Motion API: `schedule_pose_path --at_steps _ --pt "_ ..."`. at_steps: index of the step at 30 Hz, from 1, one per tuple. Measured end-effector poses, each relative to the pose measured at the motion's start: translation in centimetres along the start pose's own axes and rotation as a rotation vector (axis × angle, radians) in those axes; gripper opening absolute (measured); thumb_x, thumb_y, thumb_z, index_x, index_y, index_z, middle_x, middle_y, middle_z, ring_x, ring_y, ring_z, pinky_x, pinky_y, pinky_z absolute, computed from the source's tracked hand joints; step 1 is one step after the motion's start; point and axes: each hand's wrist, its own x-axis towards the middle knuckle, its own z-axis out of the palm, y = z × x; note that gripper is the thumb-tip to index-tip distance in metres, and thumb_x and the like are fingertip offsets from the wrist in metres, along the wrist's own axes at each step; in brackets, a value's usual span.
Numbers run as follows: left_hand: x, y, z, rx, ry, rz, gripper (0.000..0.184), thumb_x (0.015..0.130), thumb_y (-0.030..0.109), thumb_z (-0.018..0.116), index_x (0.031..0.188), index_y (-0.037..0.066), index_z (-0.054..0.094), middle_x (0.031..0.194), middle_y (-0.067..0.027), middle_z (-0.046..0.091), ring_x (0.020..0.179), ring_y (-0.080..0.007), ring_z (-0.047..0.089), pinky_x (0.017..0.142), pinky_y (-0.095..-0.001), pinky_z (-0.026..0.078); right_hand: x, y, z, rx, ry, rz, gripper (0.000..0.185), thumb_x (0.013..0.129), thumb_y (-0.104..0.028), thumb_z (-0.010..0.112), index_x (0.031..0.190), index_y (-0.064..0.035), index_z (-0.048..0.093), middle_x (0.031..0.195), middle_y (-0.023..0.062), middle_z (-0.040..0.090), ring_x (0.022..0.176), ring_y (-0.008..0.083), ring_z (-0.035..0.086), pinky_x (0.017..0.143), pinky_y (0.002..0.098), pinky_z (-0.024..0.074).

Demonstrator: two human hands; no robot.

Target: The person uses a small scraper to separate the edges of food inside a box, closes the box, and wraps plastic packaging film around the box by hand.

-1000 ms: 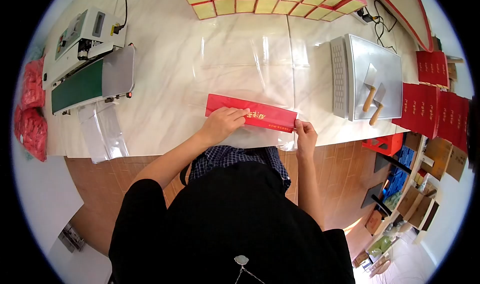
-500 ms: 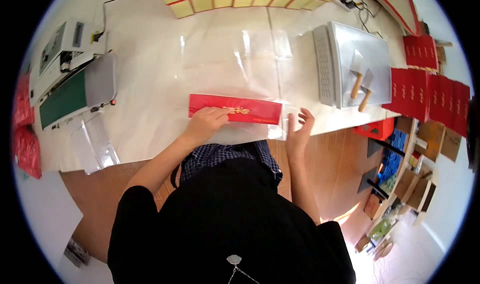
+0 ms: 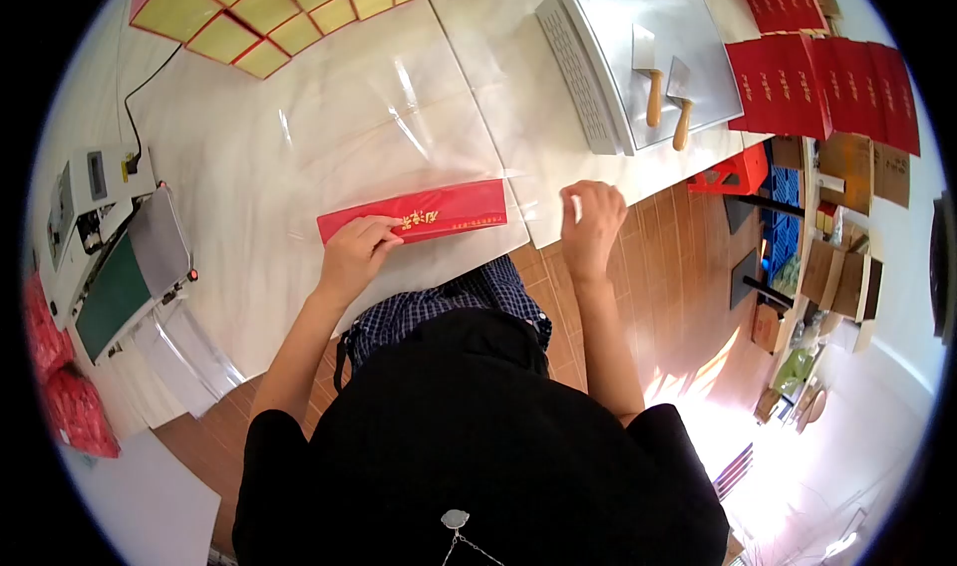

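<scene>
A long red box (image 3: pixel 454 207) with gold lettering lies near the table's front edge, with clear plastic film (image 3: pixel 399 118) spread beyond it. My left hand (image 3: pixel 356 255) rests on the box's left half, fingers laid over its front edge and top. Away to the right of the box, my right hand (image 3: pixel 592 219) is raised beyond the table edge, its fingers bent. Whether anything small is between its thumb and fingertips cannot be made out.
Stacked boxes with yellow ends (image 3: pixel 264 13) stand at the back. Two wooden-handled scrapers lie on a metal-topped case (image 3: pixel 653 63) at right, near red boxes (image 3: pixel 783 86). A machine with a green belt (image 3: pixel 115 297) is at left, beside plastic sleeves (image 3: pixel 184 352).
My right hand has let go of the box's right end and moved off to the right. The view has turned and shifted right. My left hand stays on the box.
</scene>
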Motion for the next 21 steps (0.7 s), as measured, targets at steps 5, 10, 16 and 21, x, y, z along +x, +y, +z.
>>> schedule_pose_path --at_steps 5,10,16,21 --pt "0.6 0.0 -0.3 -0.145 -0.044 -0.15 0.011 0.08 0.009 0.073 0.081 0.001 0.065 0.099 -0.0082 0.07 0.087 -0.0227 0.066 0.073 -0.0324 0.053 0.2 0.7 0.7 0.165 0.091 0.138 0.007 0.087 -0.007 0.064 0.092 -0.0052 0.059 0.093 0.0102 0.061 0.092 0.0319 0.055 0.082 0.0426 0.0405" --pt "0.8 0.1 -0.5 -0.195 -0.049 -0.176 0.01 0.081 0.007 0.072 0.082 0.0 0.064 0.096 -0.0086 0.069 0.085 -0.0226 0.066 0.071 -0.0311 0.052 -1.8 -3.5 2.1 0.345 0.027 0.047 0.02 0.084 -0.003 0.063 0.104 -0.0022 0.058 0.106 0.0155 0.06 0.1 0.0342 0.055 0.088 0.0428 0.0412" --pt "1.1 0.0 -0.6 -0.209 -0.07 -0.17 0.009 0.081 0.006 0.071 0.082 0.0 0.064 0.096 -0.0084 0.068 0.086 -0.0226 0.065 0.071 -0.031 0.052 -2.2 -9.2 4.1 0.344 -0.134 -0.189 0.035 0.079 -0.007 0.067 0.113 -0.0046 0.06 0.115 0.0137 0.056 0.109 0.0325 0.051 0.096 0.0463 0.0392" --pt "1.0 -0.2 -0.5 -0.237 -0.042 -0.174 0.011 0.08 0.006 0.072 0.081 0.001 0.062 0.093 -0.0083 0.066 0.085 -0.0242 0.064 0.07 -0.0335 0.051 -2.4 -10.4 8.2 0.383 -0.196 -0.31 0.027 0.078 -0.01 0.07 0.102 -0.0066 0.06 0.109 0.0098 0.057 0.106 0.0305 0.052 0.093 0.0439 0.0393"
